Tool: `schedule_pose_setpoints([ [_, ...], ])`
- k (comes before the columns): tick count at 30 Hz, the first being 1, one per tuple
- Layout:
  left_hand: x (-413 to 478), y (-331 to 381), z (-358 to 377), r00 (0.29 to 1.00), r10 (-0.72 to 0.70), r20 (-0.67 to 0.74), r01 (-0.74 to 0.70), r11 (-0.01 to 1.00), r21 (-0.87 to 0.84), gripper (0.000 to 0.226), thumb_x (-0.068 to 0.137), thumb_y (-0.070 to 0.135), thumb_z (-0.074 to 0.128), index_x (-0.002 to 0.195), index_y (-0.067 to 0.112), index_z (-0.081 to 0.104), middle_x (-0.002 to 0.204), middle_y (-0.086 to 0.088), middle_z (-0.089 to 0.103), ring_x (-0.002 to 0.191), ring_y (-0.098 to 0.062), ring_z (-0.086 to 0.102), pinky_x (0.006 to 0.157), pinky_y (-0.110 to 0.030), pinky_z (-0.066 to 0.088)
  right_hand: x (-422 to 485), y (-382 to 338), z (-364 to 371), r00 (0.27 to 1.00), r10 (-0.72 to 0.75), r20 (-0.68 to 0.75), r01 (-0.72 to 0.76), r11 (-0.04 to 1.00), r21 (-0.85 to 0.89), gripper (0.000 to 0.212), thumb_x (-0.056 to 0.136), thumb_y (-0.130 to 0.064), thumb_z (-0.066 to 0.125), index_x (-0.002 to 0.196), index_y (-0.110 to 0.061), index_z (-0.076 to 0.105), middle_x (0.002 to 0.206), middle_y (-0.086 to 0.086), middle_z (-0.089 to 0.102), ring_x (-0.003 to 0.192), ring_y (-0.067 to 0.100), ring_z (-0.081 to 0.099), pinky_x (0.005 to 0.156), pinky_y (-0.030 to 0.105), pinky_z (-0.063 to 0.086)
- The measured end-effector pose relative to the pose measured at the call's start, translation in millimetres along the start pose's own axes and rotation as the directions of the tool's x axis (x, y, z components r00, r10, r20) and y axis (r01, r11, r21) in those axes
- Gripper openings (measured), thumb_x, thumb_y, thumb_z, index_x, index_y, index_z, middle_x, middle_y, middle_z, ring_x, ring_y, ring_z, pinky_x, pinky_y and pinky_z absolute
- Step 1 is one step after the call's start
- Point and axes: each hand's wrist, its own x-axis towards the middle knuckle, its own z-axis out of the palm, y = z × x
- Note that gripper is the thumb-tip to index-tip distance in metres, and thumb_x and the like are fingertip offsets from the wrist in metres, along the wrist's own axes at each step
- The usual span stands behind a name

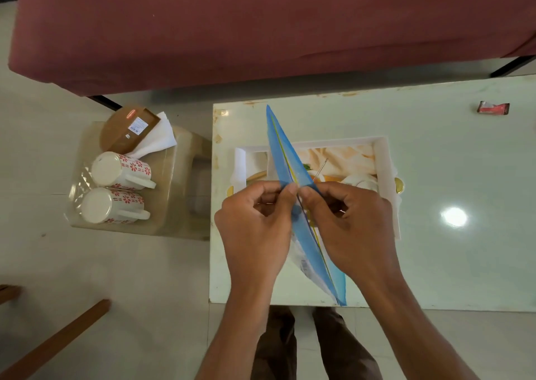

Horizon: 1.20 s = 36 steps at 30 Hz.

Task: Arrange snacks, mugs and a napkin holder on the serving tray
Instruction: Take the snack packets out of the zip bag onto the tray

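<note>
A blue snack packet [285, 156] is seen edge-on above the white serving tray [383, 162], which lies on the pale table [449, 147]. My left hand [255, 228] and my right hand [348, 226] both pinch the packet's top seam at its middle, thumbs touching. Two white mugs with red flower prints [121, 169] [111, 205] lie on their sides on a beige stool [179, 176] at the left. Behind them on the stool stands a brown napkin holder [124, 130] with white napkins [161, 139]. The tray's printed bottom is partly hidden by the packet and my hands.
A small red wrapper [493, 108] lies at the table's far right. A maroon sofa [261, 25] spans the back. A wooden piece [55, 342] lies on the floor at the lower left. My legs [313, 347] stand at the table's near edge.
</note>
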Motion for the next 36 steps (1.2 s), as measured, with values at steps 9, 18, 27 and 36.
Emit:
schedule_pose_setpoints([
  [9,-1.3,6.0,9.8,0.962,0.272,-0.010,-0.252,0.905,0.342,0.015,0.079,0.010,0.077,0.064,0.009,0.075,0.053,0.001,0.069,0.046,-0.020,0.064,0.050,-0.037,0.056,-10.3,-1.9,8.9,0.969,-0.241,-0.053,0.190,0.866,-0.462,0.031,0.077,0.007,0.071,0.053,-0.003,0.054,0.049,0.007,0.045,0.041,0.024,0.040,0.044,0.024,0.024],
  [18,20.1,-13.1,-32.4,0.990,0.140,-0.029,-0.118,0.915,0.386,0.005,0.083,0.013,0.076,0.079,0.014,0.079,0.064,0.006,0.073,0.054,-0.009,0.068,0.059,-0.034,0.060,3.1,35.4,-38.7,0.961,-0.204,-0.184,0.069,0.826,-0.559,0.023,0.086,-0.003,0.071,0.064,-0.001,0.068,0.050,0.009,0.051,0.041,0.029,0.044,0.044,0.026,0.035],
  [27,36.2,-3.4,-57.1,0.990,0.130,-0.056,-0.081,0.846,0.527,0.008,0.087,0.016,0.073,0.081,0.019,0.073,0.068,0.014,0.067,0.066,-0.009,0.069,0.065,-0.026,0.052,2.1,36.9,-67.4,0.958,-0.055,-0.280,-0.057,0.925,-0.376,0.013,0.090,-0.014,0.067,0.090,-0.012,0.079,0.069,0.001,0.073,0.058,0.017,0.070,0.064,0.004,0.040],
  [36,5.0,20.1,-47.7,0.992,0.102,0.071,-0.120,0.940,0.319,0.019,0.096,0.011,0.063,0.092,0.025,0.052,0.078,0.011,0.078,0.066,-0.002,0.073,0.051,-0.020,0.056,-15.3,10.7,-56.3,0.979,-0.079,-0.188,0.010,0.939,-0.345,0.017,0.085,-0.017,0.074,0.102,-0.016,0.075,0.076,-0.011,0.067,0.071,0.008,0.067,0.062,0.000,0.044],
])
